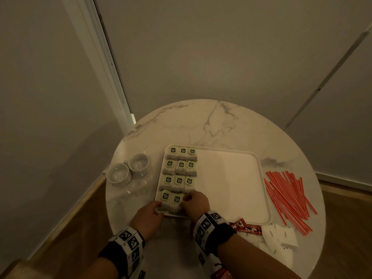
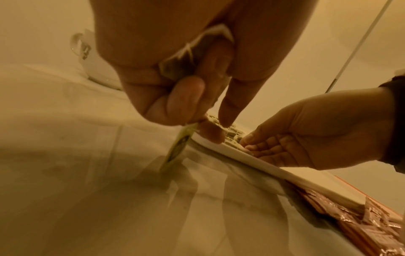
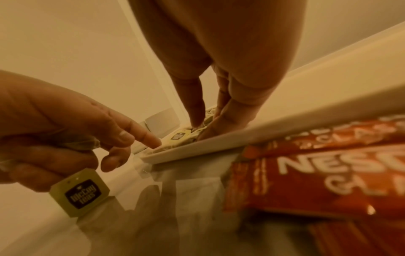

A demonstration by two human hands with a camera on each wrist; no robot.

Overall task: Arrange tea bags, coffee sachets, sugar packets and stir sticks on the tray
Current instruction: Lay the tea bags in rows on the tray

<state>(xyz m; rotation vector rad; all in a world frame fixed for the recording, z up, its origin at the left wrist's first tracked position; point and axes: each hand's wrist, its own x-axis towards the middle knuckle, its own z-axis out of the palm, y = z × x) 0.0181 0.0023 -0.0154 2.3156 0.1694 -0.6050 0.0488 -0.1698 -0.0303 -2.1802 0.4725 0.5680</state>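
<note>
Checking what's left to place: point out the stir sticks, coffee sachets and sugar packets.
stir sticks (image 1: 287, 198): head view, middle of the red pile.
coffee sachets (image 1: 246, 228): head view, red wrapper's middle.
sugar packets (image 1: 280, 237): head view, white packet's face.

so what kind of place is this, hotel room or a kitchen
Probably a hotel room or guest lounge, not a kitchen: a small round marble table in a bare wall corner, two white cups, and a white tray being laid with tea bags.

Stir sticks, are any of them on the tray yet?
No, the red stir sticks all lie in a loose pile on the table, right of the tray, which holds only tea bags.
</note>
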